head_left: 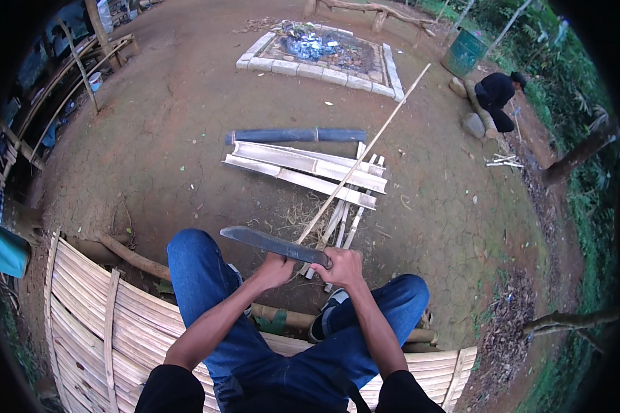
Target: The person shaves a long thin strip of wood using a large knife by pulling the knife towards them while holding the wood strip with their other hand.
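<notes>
My right hand [342, 267] is closed round the handle of a machete [272, 241], whose broad dark blade points left across my knees. Just left of it, my left hand [275, 270] is closed on the near end of a long thin bamboo strip [365, 153]. The strip slants away to the far right, and the blade crosses it close to my fingers. Beyond my hands, split bamboo halves [282, 162] and a dark whole bamboo pole [296, 135] lie on the ground. Several narrow bamboo slats [357, 219] lie partly under the halves, near shavings [303, 219].
I sit on a bamboo-slat bench [145, 323]. A brick-edged fire pit [303, 69] with ash lies ahead. At the far right, a person [497, 96] in dark clothes bends beside a log [480, 110], near a green barrel [463, 54]. Wooden racks [69, 65] stand at left.
</notes>
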A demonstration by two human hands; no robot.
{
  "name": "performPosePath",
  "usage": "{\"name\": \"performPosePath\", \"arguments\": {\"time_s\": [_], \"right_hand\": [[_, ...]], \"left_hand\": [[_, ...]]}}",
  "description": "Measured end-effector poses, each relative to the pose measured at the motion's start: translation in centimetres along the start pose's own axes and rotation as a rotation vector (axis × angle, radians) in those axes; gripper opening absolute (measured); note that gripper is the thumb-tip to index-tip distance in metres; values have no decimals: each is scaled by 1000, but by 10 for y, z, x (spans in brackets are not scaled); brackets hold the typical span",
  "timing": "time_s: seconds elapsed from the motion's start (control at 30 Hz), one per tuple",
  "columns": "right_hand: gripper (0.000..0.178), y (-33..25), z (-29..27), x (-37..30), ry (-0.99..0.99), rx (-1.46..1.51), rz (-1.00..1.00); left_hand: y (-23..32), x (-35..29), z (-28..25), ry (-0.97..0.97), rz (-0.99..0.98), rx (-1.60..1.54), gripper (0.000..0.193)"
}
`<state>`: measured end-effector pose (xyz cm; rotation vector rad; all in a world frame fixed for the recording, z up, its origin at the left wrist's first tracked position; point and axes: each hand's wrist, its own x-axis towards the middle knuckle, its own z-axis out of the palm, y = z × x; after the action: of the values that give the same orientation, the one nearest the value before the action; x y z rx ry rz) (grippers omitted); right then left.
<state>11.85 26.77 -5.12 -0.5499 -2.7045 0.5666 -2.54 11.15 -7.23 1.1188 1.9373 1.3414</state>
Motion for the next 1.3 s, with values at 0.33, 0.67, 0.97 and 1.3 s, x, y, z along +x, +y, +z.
{"name": "performPosePath", "arguments": {"time_s": [0.33,0.67,0.97,1.3], "right_hand": [[52,13,4,7,152,-85,-14],[55,3,-3,3,140,-131,-127],[44,23,-12,8,198,-49,253],[60,2,-12,14,116,-178,-25]], "left_hand": [[35,22,-29,-202,-77,127,32],[1,5,-4,-201,-74,52,29],[24,-1,-3,-235,-120,-106,38],[-1,6,0,-147,15,138,26]]}}
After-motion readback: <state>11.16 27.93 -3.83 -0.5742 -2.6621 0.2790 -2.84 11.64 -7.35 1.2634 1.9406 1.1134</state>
